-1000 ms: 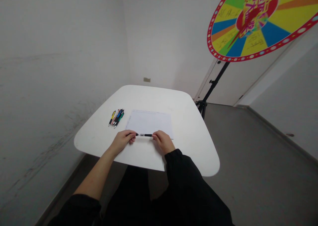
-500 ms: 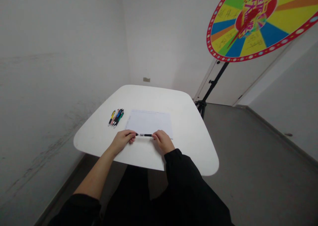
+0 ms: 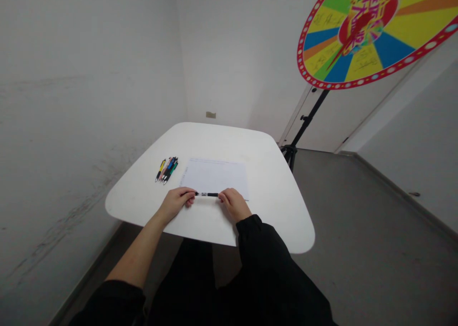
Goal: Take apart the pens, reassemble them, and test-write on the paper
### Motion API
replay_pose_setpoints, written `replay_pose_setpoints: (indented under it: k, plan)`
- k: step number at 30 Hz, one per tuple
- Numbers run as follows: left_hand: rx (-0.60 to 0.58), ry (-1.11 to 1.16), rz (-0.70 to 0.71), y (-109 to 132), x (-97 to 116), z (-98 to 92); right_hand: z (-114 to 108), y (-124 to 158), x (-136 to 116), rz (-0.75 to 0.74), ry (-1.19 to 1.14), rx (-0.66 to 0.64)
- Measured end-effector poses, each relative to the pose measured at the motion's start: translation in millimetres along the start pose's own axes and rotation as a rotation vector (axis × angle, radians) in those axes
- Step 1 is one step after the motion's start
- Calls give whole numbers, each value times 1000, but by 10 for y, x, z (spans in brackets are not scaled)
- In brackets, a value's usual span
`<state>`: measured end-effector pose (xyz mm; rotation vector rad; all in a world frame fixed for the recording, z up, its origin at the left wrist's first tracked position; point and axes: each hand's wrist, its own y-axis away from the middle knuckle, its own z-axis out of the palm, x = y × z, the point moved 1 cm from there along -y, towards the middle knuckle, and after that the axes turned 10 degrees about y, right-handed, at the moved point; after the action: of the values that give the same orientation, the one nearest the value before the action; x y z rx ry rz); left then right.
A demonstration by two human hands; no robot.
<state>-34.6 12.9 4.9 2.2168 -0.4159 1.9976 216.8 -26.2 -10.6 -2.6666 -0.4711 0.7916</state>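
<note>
A slim black pen [image 3: 207,194] with a pale, marked section lies level between my two hands, over the near edge of a white sheet of paper [image 3: 216,174]. My left hand [image 3: 178,200] is closed on its left end, thumb and fingers pinching it. At the other end, my right hand [image 3: 233,202] pinches the pen as well; both tips are hidden in the fingers. Faint writing runs along the paper's top and left edges. Left of the paper, several pens [image 3: 169,169] lie bunched together, with yellow, blue and green ones among them.
The white table [image 3: 277,197] has rounded corners and stands near the left wall. Behind its right side, a colourful prize wheel [image 3: 368,35] leans overhead on a black tripod stand [image 3: 309,118]. A wall plate [image 3: 211,115] sits low on the back wall.
</note>
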Motion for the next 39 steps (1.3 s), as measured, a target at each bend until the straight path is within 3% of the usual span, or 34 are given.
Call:
replay_pose_setpoints:
  k: [10, 18, 30, 35, 39]
  plan:
    - [11, 23, -7, -1, -8, -2, -31, 10, -13, -26, -80, 152]
    - [-1, 8, -19, -3, -1, 7, -15, 1, 9, -40, -3, 91]
    - [2, -15, 0, 10, 25, 6, -50, 8, -37, 24, -113, 154]
    - [1, -20, -8, 2, 1, -1, -18, 5, -4, 1, -35, 71]
    - [-2, -31, -3, 5, 5, 1, -2, 8, 13, -20, -14, 79]
